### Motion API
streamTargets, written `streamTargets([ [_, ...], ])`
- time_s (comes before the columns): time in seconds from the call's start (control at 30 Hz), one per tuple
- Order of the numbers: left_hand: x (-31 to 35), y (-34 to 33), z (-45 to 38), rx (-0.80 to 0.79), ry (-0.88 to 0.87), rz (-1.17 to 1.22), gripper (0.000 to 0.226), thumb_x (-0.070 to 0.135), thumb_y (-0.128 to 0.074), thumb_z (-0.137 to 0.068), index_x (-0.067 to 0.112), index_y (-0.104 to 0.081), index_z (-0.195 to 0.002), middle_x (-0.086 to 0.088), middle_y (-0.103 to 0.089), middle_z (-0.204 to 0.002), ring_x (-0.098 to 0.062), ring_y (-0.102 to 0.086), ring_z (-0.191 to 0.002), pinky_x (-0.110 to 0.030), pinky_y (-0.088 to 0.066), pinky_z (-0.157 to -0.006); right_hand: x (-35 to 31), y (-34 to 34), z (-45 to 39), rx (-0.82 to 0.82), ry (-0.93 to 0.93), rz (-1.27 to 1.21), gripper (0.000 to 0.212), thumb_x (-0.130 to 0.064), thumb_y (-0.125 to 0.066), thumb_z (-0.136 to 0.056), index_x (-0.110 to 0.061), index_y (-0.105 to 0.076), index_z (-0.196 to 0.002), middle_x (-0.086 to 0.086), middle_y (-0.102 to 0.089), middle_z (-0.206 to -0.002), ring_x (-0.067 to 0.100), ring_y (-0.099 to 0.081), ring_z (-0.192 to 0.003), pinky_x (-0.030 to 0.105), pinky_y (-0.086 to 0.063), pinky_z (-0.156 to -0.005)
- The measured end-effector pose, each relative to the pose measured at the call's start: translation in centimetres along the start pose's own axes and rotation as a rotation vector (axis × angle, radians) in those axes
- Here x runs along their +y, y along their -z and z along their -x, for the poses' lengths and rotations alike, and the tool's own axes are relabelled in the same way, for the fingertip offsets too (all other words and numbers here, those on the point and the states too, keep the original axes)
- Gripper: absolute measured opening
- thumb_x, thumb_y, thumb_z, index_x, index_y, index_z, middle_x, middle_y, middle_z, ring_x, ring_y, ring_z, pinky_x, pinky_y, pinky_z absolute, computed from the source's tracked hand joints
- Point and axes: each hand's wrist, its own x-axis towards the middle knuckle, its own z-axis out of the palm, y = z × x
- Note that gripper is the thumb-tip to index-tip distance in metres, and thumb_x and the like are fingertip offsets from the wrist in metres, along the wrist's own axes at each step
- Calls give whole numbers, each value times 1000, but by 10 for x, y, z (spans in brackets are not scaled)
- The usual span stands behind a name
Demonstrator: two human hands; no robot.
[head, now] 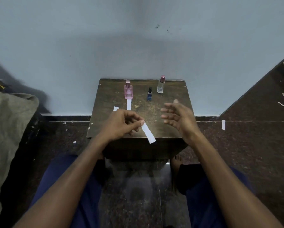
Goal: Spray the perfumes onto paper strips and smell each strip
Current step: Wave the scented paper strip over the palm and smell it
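Three perfume bottles stand at the back of a small dark wooden table: a pink bottle, a small dark blue bottle and a clear bottle with a pink cap. My left hand pinches one end of a white paper strip over the table's front edge. To its right, my right hand hovers above the table with fingers spread, holding nothing. A second strip lies in front of the pink bottle. A short piece of paper lies left of that strip.
The table stands against a pale blue wall. The dark floor around it carries scattered paper strips and scraps. An olive cloth fills the left side. My knees in blue trousers are below the table.
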Motion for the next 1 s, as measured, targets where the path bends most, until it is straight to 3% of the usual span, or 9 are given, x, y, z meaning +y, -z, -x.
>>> streamTargets([
  [0.1, -6, 2, -28, -120, -34, 16, 15, 28, -81, -95, 19, -83, -107, -1, -82, -88, -21, -79, -83, -34, -66, -72, 17, -16, -23, -110, -7, 274, 34, -32, -54, -112, -6, -74, -118, 12, -80, -108, 22, -75, -91, 36, -59, -82],
  [0.23, -20, -7, -76, 13, -181, -281, 11, 34, -80, -96, 30, -85, -105, 18, -79, -87, 1, -73, -77, -11, -51, -67, 26, -33, -51, -166, -39, 319, 44, -34, -50, -113, -1, -77, -104, 7, -79, -88, 14, -75, -77, 28, -60, -72],
  [0.33, -32, -14, -104, 77, -228, -483, 13, 41, -77, -96, 36, -84, -106, 15, -81, -95, -1, -72, -76, -24, -56, -70, 28, -28, -76, 9, 162, 735, 38, -37, -54, -111, -9, -78, -101, 4, -78, -82, 14, -74, -73, 34, -59, -72],
  [0.4, -34, -16, -114, 126, -236, -531, 15, 47, -74, -95, 39, -82, -105, 19, -80, -97, 1, -70, -76, -27, -57, -69, 22, -21, -85, 96, 304, 1000, 31, -34, -59, -109, -11, -76, -97, 0, -74, -82, 10, -66, -70, 20, -50, -67],
  [0.47, -34, -17, -122, 156, -236, -593, 15, 49, -73, -95, 41, -80, -105, 21, -79, -95, 2, -70, -79, -25, -53, -65, 11, -12, -91, 139, 385, 1079, 21, -28, -65, -106, -12, -76, -97, -2, -68, -83, -1, -55, -68, 6, -40, -64],
  [0.53, -37, -19, -127, 163, -220, -643, 17, 51, -73, -95, 41, -79, -108, 21, -79, -94, 1, -71, -83, -25, -53, -66, 8, -1, -97, 174, 440, 1098, 14, -24, -70, -102, -12, -76, -96, 0, -70, -86, 7, -58, -70, 11, -47, -73],
  [0.63, -42, -21, -133, 171, -187, -683, 20, 52, -73, -95, 41, -77, -112, 23, -78, -96, -3, -73, -90, -29, -58, -71, 16, 16, -103, 173, 419, 1148, 18, -31, -75, -97, -18, -75, -108, 2, -74, -100, 23, -69, -92, 47, -59, -89],
  [0.9, -41, -26, -134, 273, -205, -684, 25, 49, -78, -93, 37, -70, -113, 16, -66, -112, -11, -69, -95, -38, -63, -71, 15, 39, -89, 53, 191, 1228, 63, -49, -87, -81, -34, -65, -138, 2, -55, -120, 16, -59, -105, 27, -45, -90],
  [1.0, -40, -25, -132, 292, -203, -684, 22, 51, -74, -95, 39, -70, -112, 14, -63, -111, -13, -67, -94, -37, -61, -69, 22, 41, -87, 41, 161, 1250, 60, -47, -89, -81, -34, -65, -134, 0, -52, -120, 15, -55, -106, 28, -46, -91],
])
